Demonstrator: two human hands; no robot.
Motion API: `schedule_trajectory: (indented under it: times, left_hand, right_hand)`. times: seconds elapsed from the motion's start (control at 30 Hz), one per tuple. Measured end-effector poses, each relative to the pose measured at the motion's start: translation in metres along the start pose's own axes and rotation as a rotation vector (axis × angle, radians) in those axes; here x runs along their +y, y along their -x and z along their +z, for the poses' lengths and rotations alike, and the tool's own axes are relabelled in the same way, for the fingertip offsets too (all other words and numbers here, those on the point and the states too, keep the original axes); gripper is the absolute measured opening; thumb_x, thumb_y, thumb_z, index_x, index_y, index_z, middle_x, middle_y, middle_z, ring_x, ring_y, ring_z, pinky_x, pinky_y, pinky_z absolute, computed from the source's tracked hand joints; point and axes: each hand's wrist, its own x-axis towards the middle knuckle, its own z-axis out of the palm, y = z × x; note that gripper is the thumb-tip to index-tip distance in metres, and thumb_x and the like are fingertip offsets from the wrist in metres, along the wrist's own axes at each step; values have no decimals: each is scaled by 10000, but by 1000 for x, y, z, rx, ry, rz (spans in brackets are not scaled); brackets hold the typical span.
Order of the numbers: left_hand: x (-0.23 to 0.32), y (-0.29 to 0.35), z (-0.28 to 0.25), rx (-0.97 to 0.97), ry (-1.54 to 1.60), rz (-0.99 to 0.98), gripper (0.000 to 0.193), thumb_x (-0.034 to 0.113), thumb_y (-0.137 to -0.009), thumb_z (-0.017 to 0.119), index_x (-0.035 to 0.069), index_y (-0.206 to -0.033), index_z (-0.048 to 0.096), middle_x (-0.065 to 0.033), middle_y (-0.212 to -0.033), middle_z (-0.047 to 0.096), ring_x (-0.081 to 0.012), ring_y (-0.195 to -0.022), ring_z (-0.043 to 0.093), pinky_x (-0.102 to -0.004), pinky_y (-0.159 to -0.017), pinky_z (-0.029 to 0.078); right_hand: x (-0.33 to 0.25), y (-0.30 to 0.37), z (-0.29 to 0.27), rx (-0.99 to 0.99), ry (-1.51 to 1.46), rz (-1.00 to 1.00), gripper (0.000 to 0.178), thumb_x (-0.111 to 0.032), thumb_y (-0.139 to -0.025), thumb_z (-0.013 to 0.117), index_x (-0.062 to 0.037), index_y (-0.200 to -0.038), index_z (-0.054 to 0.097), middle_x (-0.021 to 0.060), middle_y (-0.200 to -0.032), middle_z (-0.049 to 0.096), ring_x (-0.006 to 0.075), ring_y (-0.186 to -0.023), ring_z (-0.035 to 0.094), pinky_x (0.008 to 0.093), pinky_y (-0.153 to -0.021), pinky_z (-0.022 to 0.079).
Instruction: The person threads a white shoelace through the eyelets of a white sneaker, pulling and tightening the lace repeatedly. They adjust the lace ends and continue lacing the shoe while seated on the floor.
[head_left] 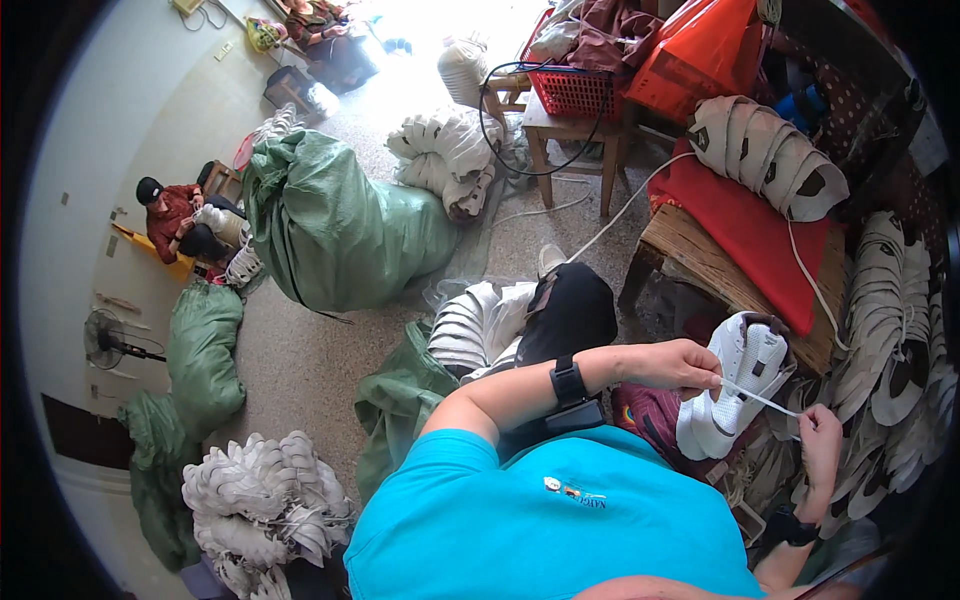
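The left hand (690, 366) sits at the near side of a white shoe upper (728, 406), fingertips closed in a narrow pinch on a white cord (760, 399). That cord runs straight across the upper to the right hand (822, 432), whose fingers pinch it out past the far side. So the upper lies between the two grips, close by the left, just beside a maroon cloth (648, 415). Whether the left fingers also touch it, I can't tell from here.
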Motion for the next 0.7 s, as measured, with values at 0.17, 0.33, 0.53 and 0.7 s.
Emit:
schedule_trajectory:
  times: [0.17,0.33,0.53,0.7]
  left_hand:
    - [0,-1,4,-21,-12,-15,252,238,-1022,544,40,-1068,693,19,-720,550,-80,-677,512,-255,-618,415]
    - [-5,-10,16,-28,-125,17,266,228,-1026,525,23,-1082,684,-12,-711,598,-91,-687,553,-277,-641,444]
    - [5,-28,35,32,-196,-6,268,232,-1009,530,16,-1030,686,-58,-719,635,-119,-671,591,-293,-670,486]
    - [15,-29,38,105,-184,-57,269,247,-978,588,-4,-964,683,-74,-737,657,-116,-662,620,-308,-624,512]
  right_hand:
    - [45,-3,8,27,487,-37,118,-75,-829,647,23,-829,582,188,-844,632,395,-796,598,456,-673,453]
    - [14,-6,12,43,472,-214,134,-19,-856,583,9,-986,597,173,-1048,609,351,-957,587,405,-824,467]
    - [-98,4,46,-108,-605,-332,220,10,-955,448,5,-1139,567,63,-1052,577,144,-973,559,267,-892,438]
    - [-105,14,52,-201,-529,-216,206,-77,-994,458,4,-1134,586,74,-927,631,150,-854,597,296,-792,482]
